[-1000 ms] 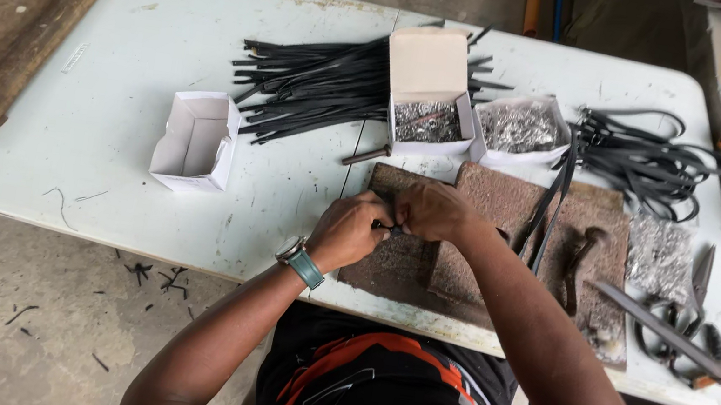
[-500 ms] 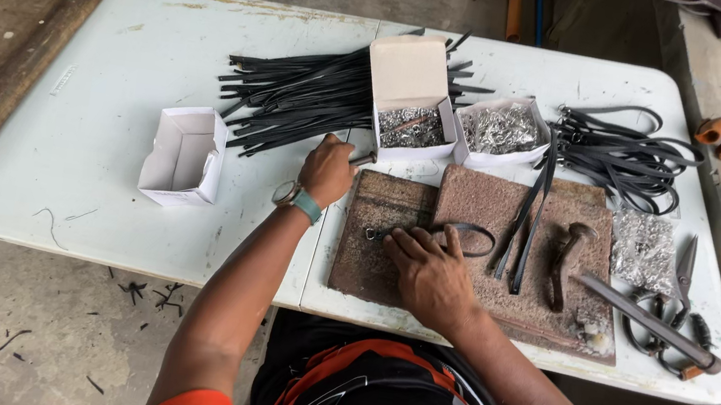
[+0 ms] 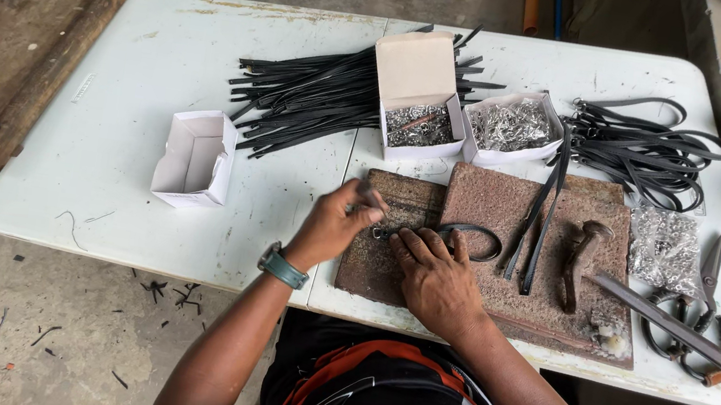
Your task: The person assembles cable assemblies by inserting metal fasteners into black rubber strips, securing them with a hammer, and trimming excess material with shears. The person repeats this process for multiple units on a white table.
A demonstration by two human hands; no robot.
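Both hands are working dead centre of the frame. The right hand [image 3: 433, 274] is lying flat, fingers spread, pressing down on a looped black strap [image 3: 474, 236] on the rusty brown slab [image 3: 564, 226]. The left hand [image 3: 337, 221] is sitting just beside it with fingertips pinched together on something small at the strap's end; too tiny to make out what.

Room-wise, the slab is running almost to the near edge of the white table [image 3: 130, 104], so there's hardly any margin in front of the hands. The left part of the table is where the bare surface is, apart from an empty white box [image 3: 194, 158] standing near the left hand. To the right the slab is crowded: loose straps [image 3: 540, 209] draped over it, a hammer-like tool [image 3: 583, 253], a long bar [image 3: 663, 322], then scissors [image 3: 710, 270] close to the right edge.

Above the hands, an open box [image 3: 417, 118] is holding small silver metal bits, and the tray [image 3: 512, 128] touching it on the right is holding more. A clear bag [image 3: 661, 247] of similar bits is lying at centre right. Strap piles are filling the upper middle [image 3: 309, 97] and upper right [image 3: 645, 149].
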